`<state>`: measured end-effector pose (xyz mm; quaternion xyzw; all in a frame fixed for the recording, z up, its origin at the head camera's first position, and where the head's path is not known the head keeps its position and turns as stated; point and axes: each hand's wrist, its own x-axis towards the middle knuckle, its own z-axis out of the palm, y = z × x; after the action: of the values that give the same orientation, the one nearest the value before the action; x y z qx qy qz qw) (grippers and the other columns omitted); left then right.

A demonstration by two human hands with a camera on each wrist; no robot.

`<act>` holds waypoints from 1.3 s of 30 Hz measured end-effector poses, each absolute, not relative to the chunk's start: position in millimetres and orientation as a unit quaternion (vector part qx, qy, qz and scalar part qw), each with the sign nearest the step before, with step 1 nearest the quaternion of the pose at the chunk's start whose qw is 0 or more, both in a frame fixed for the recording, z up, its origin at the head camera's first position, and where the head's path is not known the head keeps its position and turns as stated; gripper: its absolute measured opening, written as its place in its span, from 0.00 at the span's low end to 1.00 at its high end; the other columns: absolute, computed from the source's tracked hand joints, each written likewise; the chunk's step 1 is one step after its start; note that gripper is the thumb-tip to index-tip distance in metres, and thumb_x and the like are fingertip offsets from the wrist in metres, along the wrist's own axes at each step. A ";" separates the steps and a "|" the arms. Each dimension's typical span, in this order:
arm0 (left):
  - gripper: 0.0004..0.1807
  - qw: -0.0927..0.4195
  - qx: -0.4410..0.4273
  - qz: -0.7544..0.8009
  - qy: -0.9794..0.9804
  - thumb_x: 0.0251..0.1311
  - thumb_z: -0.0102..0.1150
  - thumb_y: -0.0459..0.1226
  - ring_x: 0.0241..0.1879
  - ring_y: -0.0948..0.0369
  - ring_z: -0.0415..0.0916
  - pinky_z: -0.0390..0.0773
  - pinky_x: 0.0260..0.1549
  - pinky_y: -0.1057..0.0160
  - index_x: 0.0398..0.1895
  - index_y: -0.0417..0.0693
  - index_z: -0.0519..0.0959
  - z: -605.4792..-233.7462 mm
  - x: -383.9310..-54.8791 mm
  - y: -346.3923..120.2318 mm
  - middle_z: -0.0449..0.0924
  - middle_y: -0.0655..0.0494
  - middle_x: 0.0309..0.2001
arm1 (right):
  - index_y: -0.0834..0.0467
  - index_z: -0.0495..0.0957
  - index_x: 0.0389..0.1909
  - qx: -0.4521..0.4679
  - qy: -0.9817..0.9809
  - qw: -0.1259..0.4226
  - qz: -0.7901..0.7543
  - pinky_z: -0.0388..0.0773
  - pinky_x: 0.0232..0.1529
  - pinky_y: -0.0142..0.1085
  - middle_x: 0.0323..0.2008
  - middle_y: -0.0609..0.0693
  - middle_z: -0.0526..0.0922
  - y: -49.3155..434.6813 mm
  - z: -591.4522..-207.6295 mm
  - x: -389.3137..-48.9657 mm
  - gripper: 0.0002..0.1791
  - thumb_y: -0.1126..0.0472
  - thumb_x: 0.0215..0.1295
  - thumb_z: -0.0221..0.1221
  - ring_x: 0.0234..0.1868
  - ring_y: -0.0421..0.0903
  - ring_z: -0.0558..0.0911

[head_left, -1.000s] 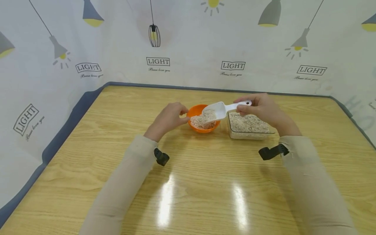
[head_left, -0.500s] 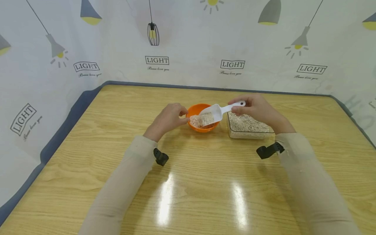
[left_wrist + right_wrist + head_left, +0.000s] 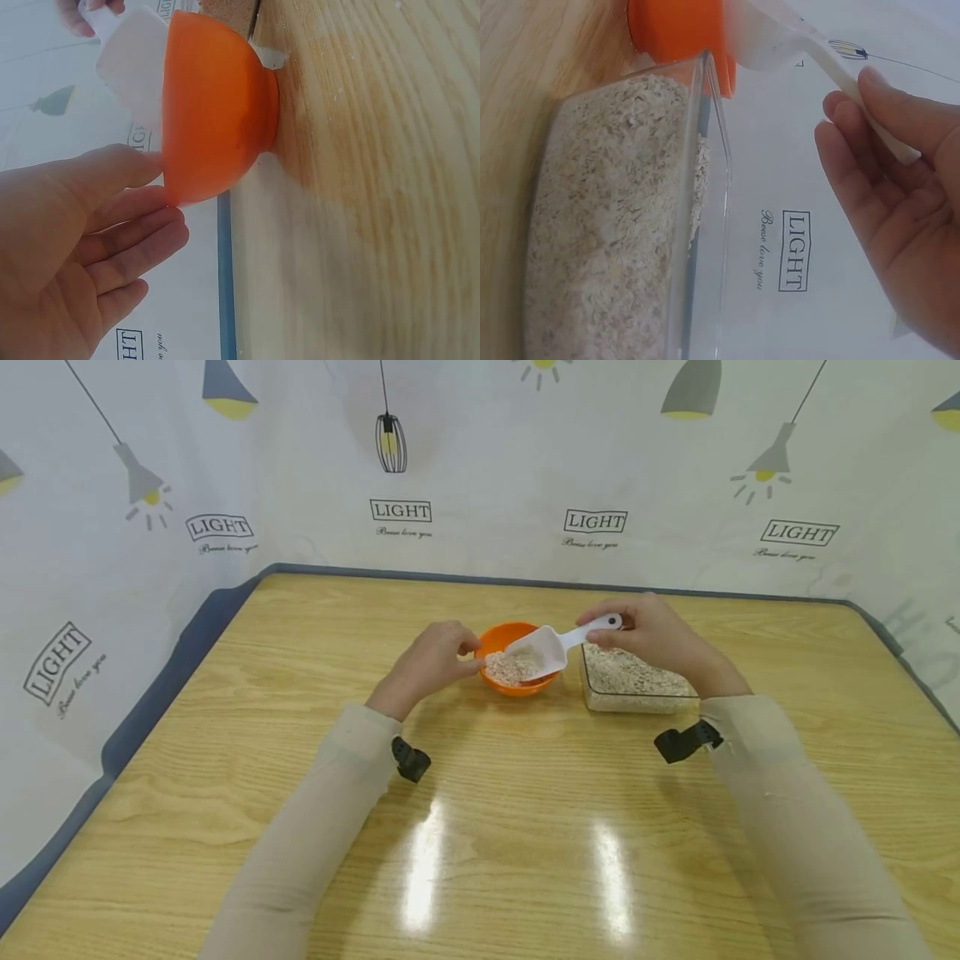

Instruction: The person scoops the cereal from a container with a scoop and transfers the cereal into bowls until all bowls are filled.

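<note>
An orange bowl (image 3: 522, 690) holding pale oat flakes (image 3: 507, 669) stands on the table. My left hand (image 3: 431, 664) pinches its left rim; in the left wrist view the thumb and forefinger meet at the bowl's edge, the other fingers loosely extended. The handle of a white scoop (image 3: 551, 648) is gripped between thumb and fingers of my right hand (image 3: 656, 635). Its mouth tilts down to the left over the bowl, with some flakes at the lip. Just right of the bowl, under my right hand, sits a clear rectangular container (image 3: 615, 217) full of oat flakes.
The light wooden table (image 3: 517, 827) stretches to a printed wall (image 3: 495, 460) behind and at both sides. A few tiny crumbs lie on the wood near the bowl, as the left wrist view shows. Both wrists carry black straps.
My right hand has moved the scoop slightly left and tipped it further over the bowl. Flakes have slid out of the scoop onto those in the bowl. The left hand has stayed at the rim.
</note>
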<state>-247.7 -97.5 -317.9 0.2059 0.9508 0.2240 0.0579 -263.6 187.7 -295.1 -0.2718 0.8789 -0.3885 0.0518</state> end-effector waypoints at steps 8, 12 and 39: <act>0.16 0.057 0.206 0.230 0.950 0.58 0.60 0.38 0.41 0.56 0.71 0.72 0.43 0.60 0.46 0.37 0.80 -317.2 -247.5 -96.8 0.78 0.48 0.42 | 0.59 0.81 0.44 -0.289 0.891 0.011 -0.350 0.72 0.25 0.31 0.41 0.55 0.81 185.2 -292.2 -260.3 0.11 0.64 0.61 0.59 0.27 0.43 0.77; 0.16 0.056 0.207 0.230 0.949 0.58 0.60 0.38 0.41 0.55 0.71 0.72 0.43 0.60 0.46 0.37 0.80 -317.1 -247.1 -96.8 0.78 0.48 0.42 | 0.59 0.81 0.42 -0.297 0.891 -0.005 -0.342 0.74 0.27 0.31 0.41 0.55 0.81 185.3 -291.5 -259.1 0.10 0.65 0.60 0.59 0.30 0.44 0.79; 0.16 0.045 0.214 0.233 0.948 0.58 0.59 0.38 0.42 0.54 0.72 0.72 0.43 0.60 0.47 0.38 0.80 -317.5 -245.8 -98.5 0.78 0.48 0.41 | 0.61 0.83 0.38 -0.302 0.885 -0.084 -0.345 0.76 0.32 0.26 0.37 0.52 0.83 197.5 -287.4 -253.4 0.09 0.70 0.55 0.62 0.34 0.44 0.81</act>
<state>-245.8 -98.5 -317.5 0.2138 0.9477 0.2326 0.0447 -253.4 197.5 -287.4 -0.3016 0.8848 -0.3452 -0.0841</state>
